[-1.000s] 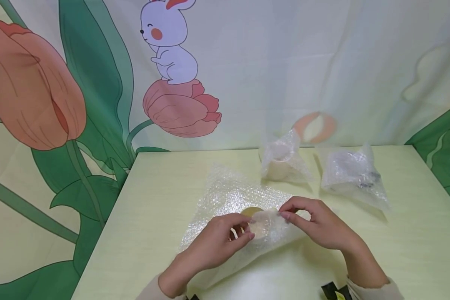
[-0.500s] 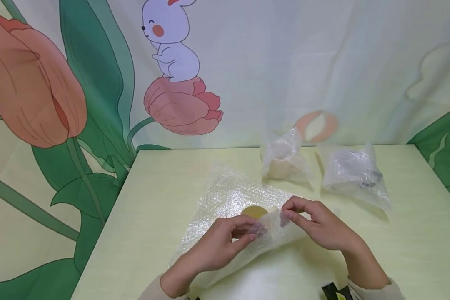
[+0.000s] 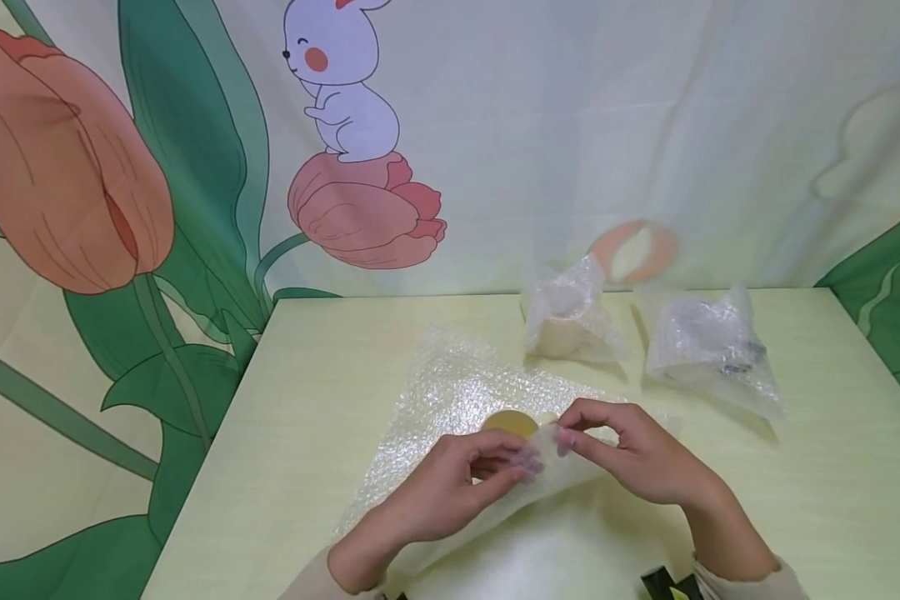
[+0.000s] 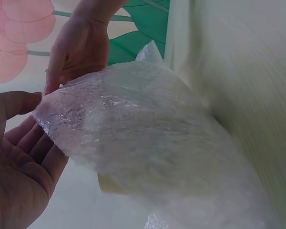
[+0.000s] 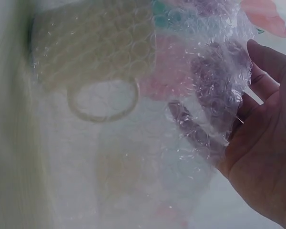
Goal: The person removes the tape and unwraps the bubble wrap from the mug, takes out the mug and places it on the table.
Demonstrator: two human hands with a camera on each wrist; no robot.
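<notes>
A sheet of bubble wrap [image 3: 450, 387] lies on the table, its near edge lifted between both hands. Behind that edge stands a mug with a yellow inside [image 3: 510, 423]. Through the wrap, the right wrist view shows the mug's side [image 5: 95, 47] and looped handle [image 5: 103, 119]. My left hand [image 3: 457, 487] pinches the raised edge between thumb and fingers, some fingers behind the film. To its right, my right hand [image 3: 630, 450] pinches the same edge. The lifted wrap [image 4: 133, 129] covers most of the mug in the left wrist view.
Two bubble-wrapped bundles stand farther back on the right: one holding a cream-coloured item [image 3: 566, 321], the other a bulkier bundle [image 3: 708, 346]. The pale table [image 3: 330, 358] ends at a printed curtain [image 3: 495, 150].
The left hand has slid slightly right along the wrap's edge, toward the right hand. The edge has come lower, baring more of the mug's yellow inside in the head view.
</notes>
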